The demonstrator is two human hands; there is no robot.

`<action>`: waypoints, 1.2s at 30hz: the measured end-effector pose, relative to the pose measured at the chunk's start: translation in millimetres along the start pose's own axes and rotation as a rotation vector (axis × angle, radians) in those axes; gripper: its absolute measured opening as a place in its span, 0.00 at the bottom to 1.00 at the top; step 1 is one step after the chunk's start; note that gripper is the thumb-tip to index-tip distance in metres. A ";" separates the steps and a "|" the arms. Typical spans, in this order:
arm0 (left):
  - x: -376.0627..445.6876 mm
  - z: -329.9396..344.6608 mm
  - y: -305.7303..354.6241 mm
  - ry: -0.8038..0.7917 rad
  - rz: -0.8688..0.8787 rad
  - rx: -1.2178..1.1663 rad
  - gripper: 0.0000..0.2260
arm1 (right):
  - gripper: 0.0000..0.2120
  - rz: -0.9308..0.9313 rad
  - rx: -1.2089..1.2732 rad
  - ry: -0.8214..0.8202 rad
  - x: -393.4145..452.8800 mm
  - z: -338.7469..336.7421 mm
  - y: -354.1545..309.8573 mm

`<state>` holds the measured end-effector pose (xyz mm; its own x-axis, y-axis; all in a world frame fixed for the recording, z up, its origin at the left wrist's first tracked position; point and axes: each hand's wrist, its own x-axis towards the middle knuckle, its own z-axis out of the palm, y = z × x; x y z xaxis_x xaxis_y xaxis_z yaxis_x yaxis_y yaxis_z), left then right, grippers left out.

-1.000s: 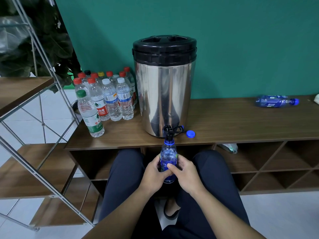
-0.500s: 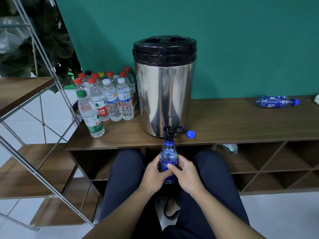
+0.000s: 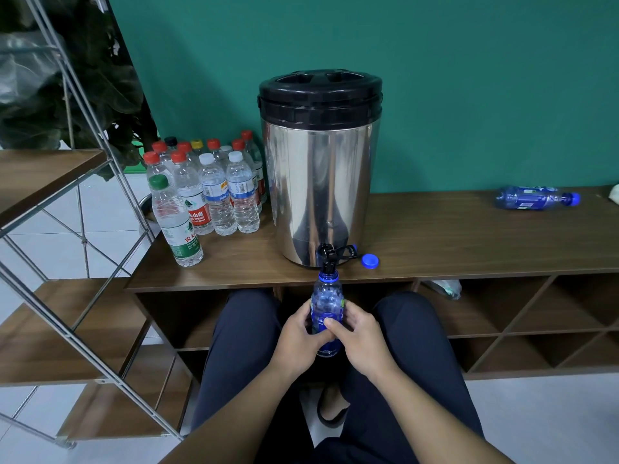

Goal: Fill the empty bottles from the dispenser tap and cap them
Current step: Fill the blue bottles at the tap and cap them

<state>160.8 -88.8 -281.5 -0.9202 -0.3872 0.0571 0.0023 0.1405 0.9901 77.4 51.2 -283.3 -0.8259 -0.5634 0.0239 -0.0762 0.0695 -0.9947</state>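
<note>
Head view: both hands hold the uncapped blue bottle [image 3: 326, 306] under the tap [image 3: 326, 254].

Almost nothing changed over the last second. Both hands gripped the blue bottle [image 3: 326, 309] under the tap [image 3: 326, 254] just as they had before, the left hand [image 3: 298, 336] and the right hand [image 3: 360, 336] curled round it in the same places. The bottle's mouth sat right beneath the spout, upright, as earlier. The whole scene shifted very slightly in the frame, which looked like a small movement of the head rather than of anything on the shelf. The water level inside the bottle may have risen a little, though the tinted plastic made that hard to tell.
</note>
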 end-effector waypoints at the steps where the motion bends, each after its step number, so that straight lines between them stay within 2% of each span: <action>1: -0.1 0.0 0.2 0.000 0.001 0.000 0.25 | 0.19 -0.001 0.001 0.000 0.1 -0.2 0.2; 36: -0.3 0.6 -0.7 0.003 -0.005 -0.002 0.26 | 0.19 0.018 0.009 0.007 1.4 -0.1 3.6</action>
<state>160.9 -88.2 -282.2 -0.9192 -0.3904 0.0523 -0.0019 0.1370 0.9906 75.9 50.7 -286.8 -0.8308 -0.5566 0.0063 -0.0560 0.0723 -0.9958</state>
